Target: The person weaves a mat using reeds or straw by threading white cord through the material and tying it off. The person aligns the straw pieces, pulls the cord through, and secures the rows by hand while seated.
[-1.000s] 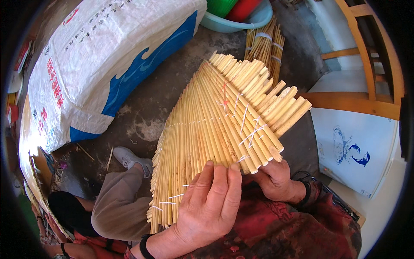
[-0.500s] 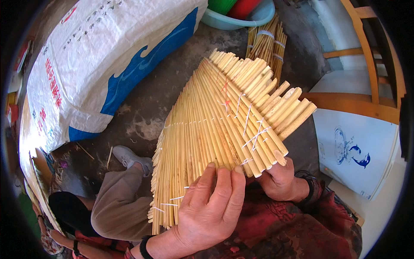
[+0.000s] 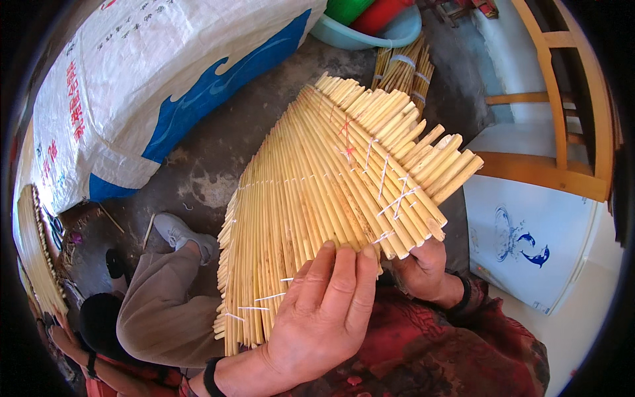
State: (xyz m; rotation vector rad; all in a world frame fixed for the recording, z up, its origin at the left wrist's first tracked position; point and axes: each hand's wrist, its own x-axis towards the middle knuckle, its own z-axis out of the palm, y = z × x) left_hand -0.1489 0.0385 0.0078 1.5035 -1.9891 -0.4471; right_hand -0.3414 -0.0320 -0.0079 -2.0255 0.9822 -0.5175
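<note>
A large mat of pale reed sticks (image 3: 291,205), stitched side by side with white thread, slants across the middle of the view. Red thread shows near its upper right, and white stitches cross its right edge and its lower left. On the near edge, my left hand (image 3: 317,311) lies with its fingers together over the top of the sticks; its thumb is hidden. My right hand (image 3: 426,268) grips the near right corner from below, fingers mostly behind the sticks. Stick ends of uneven length stick out along the far right side.
A white and blue woven sack (image 3: 126,99) lies at the upper left. Behind the mat stand a pale blue basin (image 3: 357,38) and tied stick bundles (image 3: 402,66). Right are a wooden chair (image 3: 539,171) and a white box (image 3: 522,231). At left, another person's hand (image 3: 66,337) touches a second mat (image 3: 36,251).
My mat and hands have shifted slightly, with the same grip. At the left, the other person's mat has turned to show more of its face.
</note>
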